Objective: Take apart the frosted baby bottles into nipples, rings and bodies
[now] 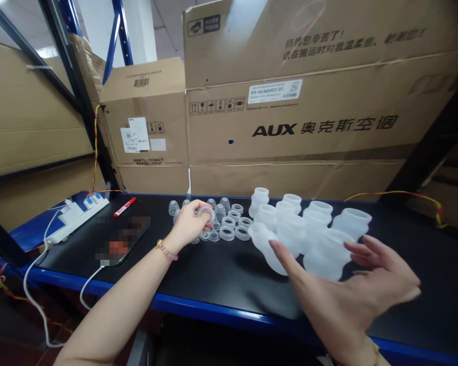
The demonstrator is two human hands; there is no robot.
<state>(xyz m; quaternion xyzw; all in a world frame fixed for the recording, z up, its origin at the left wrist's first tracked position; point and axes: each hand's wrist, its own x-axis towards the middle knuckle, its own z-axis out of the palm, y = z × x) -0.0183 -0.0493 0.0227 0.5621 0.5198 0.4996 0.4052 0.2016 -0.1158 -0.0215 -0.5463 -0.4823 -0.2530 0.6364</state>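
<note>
My left hand is closed around a clear plastic ring, above a cluster of small parts. Clear dome-shaped caps stand behind and around it, and several loose clear rings lie just to its right. Spread wide with nothing in it, my right hand is in front of a group of frosted white wavy-sided bottles. These stand open-mouthed and close together; the front left one is tilted. The right thumb overlaps the front bottles in view; I cannot tell whether it touches them.
A phone on a charging cable lies on the black tabletop, left of my arm. Beyond it are a red marker and a white power strip. Large cardboard sheets wall the back; blue edging runs along the front.
</note>
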